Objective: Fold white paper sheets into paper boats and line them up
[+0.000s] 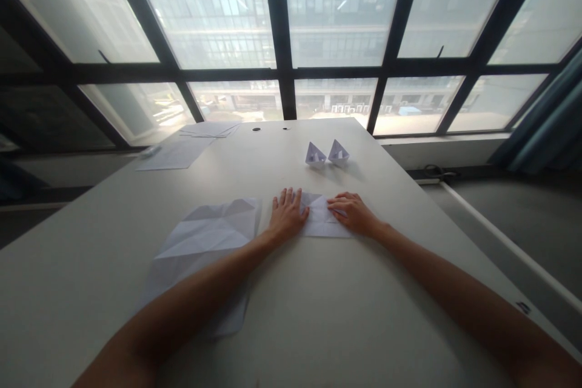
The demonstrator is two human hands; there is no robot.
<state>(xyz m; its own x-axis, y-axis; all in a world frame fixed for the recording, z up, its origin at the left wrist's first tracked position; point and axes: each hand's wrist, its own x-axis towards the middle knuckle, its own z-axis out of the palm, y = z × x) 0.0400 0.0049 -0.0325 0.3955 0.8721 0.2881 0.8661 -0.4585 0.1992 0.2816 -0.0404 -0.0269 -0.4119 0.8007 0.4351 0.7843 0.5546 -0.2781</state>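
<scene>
A partly folded sheet of white paper (322,227) lies on the table, with creases and flaps in its upper part. My left hand (287,215) rests flat on its left side, fingers spread and pointing away from me. On the right side, my right hand (357,213) has bent fingers closed on the paper's edge and flap; its fingertips hide part of the fold. Beyond my hands stand two folded paper boats (315,156) side by side, each with a pointed peak. A larger creased sheet (204,236) lies under and beside my left forearm.
Flat paper sheets (175,153) lie at the far left of the white table (364,303). Two dark round holes (256,129) mark its far end. Tall windows stand behind it. On the right, a pale pole or pipe (509,242) runs along the floor, near a blue curtain (536,124).
</scene>
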